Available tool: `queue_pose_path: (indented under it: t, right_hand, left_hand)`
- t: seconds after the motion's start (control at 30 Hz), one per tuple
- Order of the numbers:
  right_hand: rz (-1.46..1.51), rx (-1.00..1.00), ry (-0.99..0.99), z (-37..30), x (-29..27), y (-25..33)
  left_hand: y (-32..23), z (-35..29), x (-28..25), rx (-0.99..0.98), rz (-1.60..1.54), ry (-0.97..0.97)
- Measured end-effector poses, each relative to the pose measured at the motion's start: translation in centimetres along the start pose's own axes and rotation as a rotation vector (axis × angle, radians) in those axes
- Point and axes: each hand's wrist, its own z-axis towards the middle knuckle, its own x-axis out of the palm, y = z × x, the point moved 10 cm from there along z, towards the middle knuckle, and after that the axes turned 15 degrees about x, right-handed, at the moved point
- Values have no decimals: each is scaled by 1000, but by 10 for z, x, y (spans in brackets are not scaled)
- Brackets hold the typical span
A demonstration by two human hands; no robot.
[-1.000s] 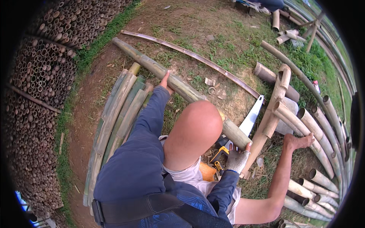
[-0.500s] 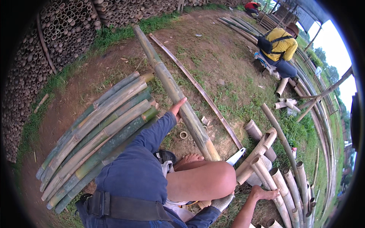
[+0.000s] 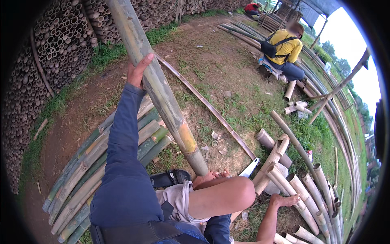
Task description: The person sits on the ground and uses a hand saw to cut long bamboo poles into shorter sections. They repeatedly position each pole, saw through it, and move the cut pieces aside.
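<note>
My left hand (image 3: 136, 71) is stretched out in a blue sleeve and grips a long thick bamboo pole (image 3: 162, 93), with the thumb pointing up along it. The pole slants steeply; its cut lower end (image 3: 200, 164) hangs just above my bent bare knee (image 3: 225, 195) and toes (image 3: 209, 177). My right hand is hidden: only its blue sleeve (image 3: 219, 229) shows at the bottom edge. A white saw blade (image 3: 250, 166) lies beside the pole's end. My other bare foot (image 3: 284, 200) rests against cut bamboo pieces.
A bundle of bamboo poles (image 3: 101, 162) lies on the ground at left. Stacked bamboo ends (image 3: 53, 53) form a wall behind. Short cut sections (image 3: 300, 191) are at right, a thin pole (image 3: 207, 107) crosses the dirt, and a seated person in yellow (image 3: 284, 46) works beyond.
The bamboo pole has swung up from lying low to a steep slant, my left hand still on it. My gloved right hand has dropped out of view.
</note>
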Motion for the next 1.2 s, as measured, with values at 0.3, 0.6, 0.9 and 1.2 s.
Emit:
queue_pose_path:
  t: [0.3,0.6,0.9,1.2]
  right_hand:
    - [1276,1047,1146,-165,61,113]
    - [1301,920,1482,-111,-16,273]
    - [1192,688,1619,-98,-50,349]
    - [979,763,1806,-158,-14,323]
  left_hand:
    - [-179,25,-75,25,410,126]
    - [-208,-54,-75,218,799,334]
    - [-169,-164,-136,-187,1250,450]
    - [-124,-264,-227,-263,1615,803]
